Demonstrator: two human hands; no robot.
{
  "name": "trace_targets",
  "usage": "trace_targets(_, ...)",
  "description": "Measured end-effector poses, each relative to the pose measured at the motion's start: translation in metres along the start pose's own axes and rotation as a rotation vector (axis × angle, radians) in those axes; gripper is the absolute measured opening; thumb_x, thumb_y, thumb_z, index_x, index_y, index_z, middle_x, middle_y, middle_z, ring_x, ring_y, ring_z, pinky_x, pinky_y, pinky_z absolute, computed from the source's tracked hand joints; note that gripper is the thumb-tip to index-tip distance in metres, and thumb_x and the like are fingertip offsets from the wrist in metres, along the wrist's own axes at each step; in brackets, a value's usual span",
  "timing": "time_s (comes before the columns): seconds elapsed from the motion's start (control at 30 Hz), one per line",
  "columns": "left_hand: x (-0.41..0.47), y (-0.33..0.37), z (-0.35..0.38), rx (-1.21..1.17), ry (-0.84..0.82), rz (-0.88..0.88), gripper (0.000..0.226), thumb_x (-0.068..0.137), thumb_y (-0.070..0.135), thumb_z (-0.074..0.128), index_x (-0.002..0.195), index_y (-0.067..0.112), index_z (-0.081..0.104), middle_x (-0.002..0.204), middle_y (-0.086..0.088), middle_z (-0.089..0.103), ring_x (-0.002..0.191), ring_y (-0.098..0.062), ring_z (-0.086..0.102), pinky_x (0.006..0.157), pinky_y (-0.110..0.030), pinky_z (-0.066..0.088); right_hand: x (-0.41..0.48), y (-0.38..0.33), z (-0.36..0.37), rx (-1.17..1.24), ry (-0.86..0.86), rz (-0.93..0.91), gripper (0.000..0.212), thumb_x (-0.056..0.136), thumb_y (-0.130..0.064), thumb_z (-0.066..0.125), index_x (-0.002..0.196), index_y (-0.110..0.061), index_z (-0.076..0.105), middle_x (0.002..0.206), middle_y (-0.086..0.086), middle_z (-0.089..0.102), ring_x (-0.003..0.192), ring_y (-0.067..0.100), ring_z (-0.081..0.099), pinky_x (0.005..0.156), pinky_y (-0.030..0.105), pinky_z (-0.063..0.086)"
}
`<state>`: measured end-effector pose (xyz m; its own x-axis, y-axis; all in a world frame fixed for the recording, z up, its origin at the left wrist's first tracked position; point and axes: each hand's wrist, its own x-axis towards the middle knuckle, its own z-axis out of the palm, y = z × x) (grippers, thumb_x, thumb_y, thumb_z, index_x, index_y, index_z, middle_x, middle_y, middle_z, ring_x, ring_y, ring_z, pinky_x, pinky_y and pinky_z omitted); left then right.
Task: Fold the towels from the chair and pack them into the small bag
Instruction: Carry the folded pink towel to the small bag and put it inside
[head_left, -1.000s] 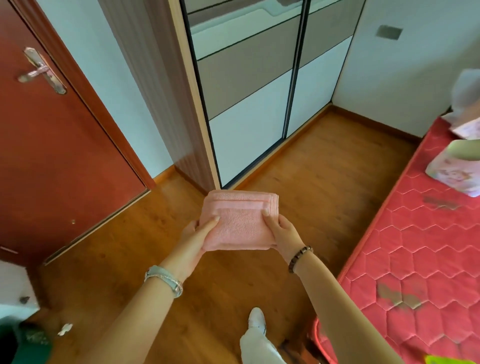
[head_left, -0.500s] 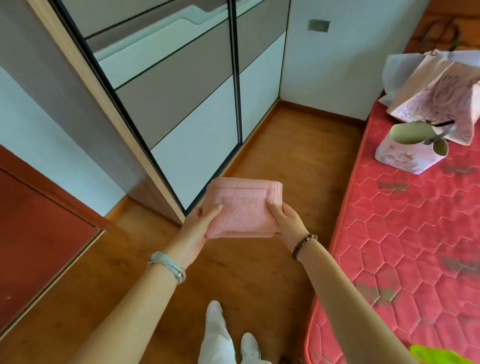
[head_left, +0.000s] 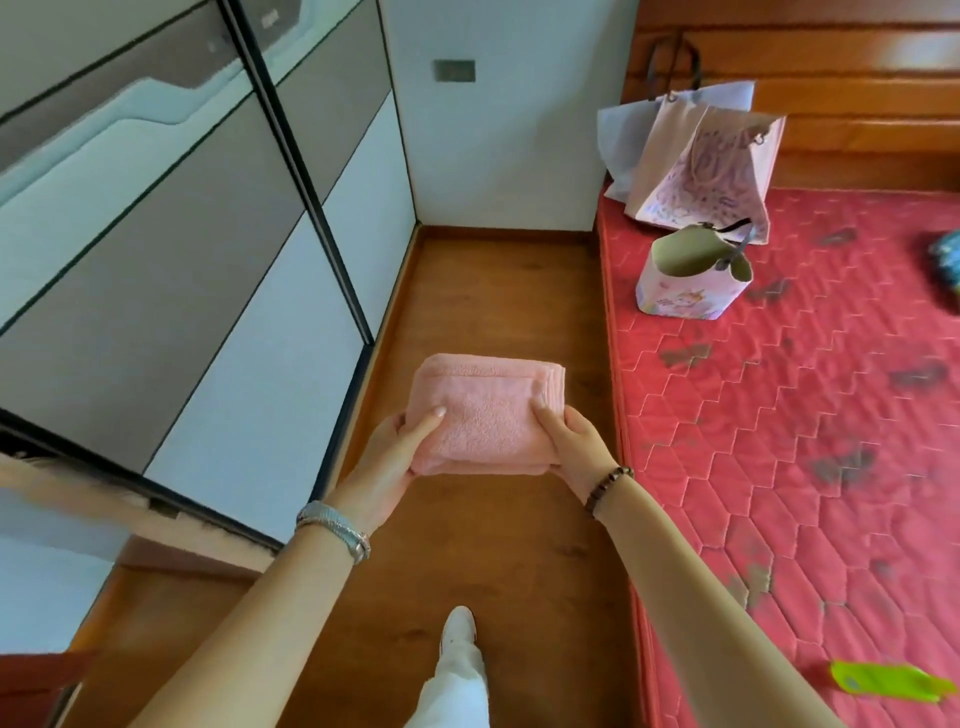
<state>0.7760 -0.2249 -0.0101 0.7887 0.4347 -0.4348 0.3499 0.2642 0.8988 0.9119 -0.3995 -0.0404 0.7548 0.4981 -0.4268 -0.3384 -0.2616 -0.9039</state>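
Here, towel (head_left: 488, 410) between left hand (head_left: 392, 460) and right hand (head_left: 576, 447)

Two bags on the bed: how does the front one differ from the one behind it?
The small bag is low and rounded; the large bag behind it is tall and flat-sided. The small bag's mouth gapes upward, showing a pale inside; the large bag's inside is hidden. The small bag bears a cartoon print, the large bag purple scrawls. Both are pinkish and sit on the red mattress.
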Motion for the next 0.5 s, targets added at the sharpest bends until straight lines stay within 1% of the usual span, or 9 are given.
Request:
trace_targets(0.1, 0.044, 0.024, -0.013, 0.034, -0.049, -0.003, 0.064, 0.083, 0.053, 0.067, 0.134, 0.016, 0.053, 0.125, -0.001, 0.065, 0.112, -0.014, 0.064, 0.08, -0.02, 0.056, 0.032, -0.018, 0.008, 0.046, 0.043, -0.001, 0.08, 0.063, -0.079, 0.06, 0.107, -0.011, 0.061, 0.085, -0.002, 0.063, 0.078, 0.014, 0.061, 0.069, 0.033, 0.053)
trace_targets(0.17, 0.07, 0.037, -0.016, 0.051, -0.07, -0.016, 0.068, 0.079, 0.055, 0.07, 0.133, 0.017, 0.053, 0.125, -0.001, 0.064, 0.112, -0.014, 0.064, 0.082, -0.023, 0.056, 0.05, -0.027, 0.009, 0.06, 0.071, -0.007, 0.083, 0.063, -0.079, 0.061, 0.111, -0.01, 0.061, 0.088, -0.001, 0.065, 0.08, 0.015, 0.062, 0.07, 0.033, 0.052)
trace_targets(0.23, 0.091, 0.048, -0.016, 0.065, -0.087, -0.018, 0.066, 0.081, 0.053, 0.069, 0.133, 0.017, 0.052, 0.123, 0.001, 0.065, 0.111, -0.013, 0.065, 0.08, -0.022, 0.056, 0.065, -0.031, 0.008, 0.078, 0.11, -0.002, 0.084, 0.064, -0.077, 0.061, 0.113, -0.009, 0.061, 0.091, 0.001, 0.064, 0.082, 0.017, 0.062, 0.074, 0.036, 0.053)
trace_targets(0.27, 0.101, 0.051, -0.014, 0.073, -0.101, -0.024, 0.065, 0.082, 0.052, 0.068, 0.134, 0.016, 0.052, 0.123, 0.001, 0.065, 0.111, -0.013, 0.065, 0.08, -0.022, 0.056, 0.071, -0.032, 0.006, 0.09, 0.133, 0.003, 0.085, 0.064, -0.077, 0.061, 0.114, -0.008, 0.061, 0.09, 0.002, 0.063, 0.082, 0.017, 0.061, 0.075, 0.038, 0.053)
trace_targets(0.33, 0.121, 0.058, -0.008, 0.078, -0.143, -0.046, 0.066, 0.084, 0.051, 0.068, 0.137, 0.015, 0.051, 0.124, 0.0, 0.065, 0.112, -0.014, 0.065, 0.085, -0.026, 0.057, 0.082, -0.035, 0.0, 0.118, 0.172, 0.01, 0.085, 0.065, -0.075, 0.062, 0.112, -0.004, 0.06, 0.089, 0.003, 0.06, 0.08, 0.019, 0.058, 0.073, 0.038, 0.052)
trace_targets(0.43, 0.149, 0.066, 0.004, 0.066, -0.19, -0.08, 0.064, 0.086, 0.048, 0.068, 0.136, 0.013, 0.051, 0.124, -0.002, 0.066, 0.113, -0.015, 0.065, 0.095, -0.033, 0.055, 0.1, -0.039, -0.012, 0.141, 0.213, 0.038, 0.079, 0.066, -0.073, 0.064, 0.105, -0.006, 0.058, 0.089, 0.005, 0.057, 0.08, 0.021, 0.055, 0.072, 0.039, 0.049)
trace_targets(0.5, 0.172, 0.072, 0.016, 0.045, -0.222, -0.099, 0.061, 0.088, 0.044, 0.068, 0.136, 0.01, 0.051, 0.124, -0.002, 0.067, 0.113, -0.016, 0.066, 0.095, -0.033, 0.054, 0.114, -0.041, -0.023, 0.16, 0.244, 0.054, 0.077, 0.065, -0.073, 0.065, 0.105, -0.007, 0.057, 0.09, 0.006, 0.055, 0.08, 0.022, 0.054, 0.073, 0.039, 0.049)
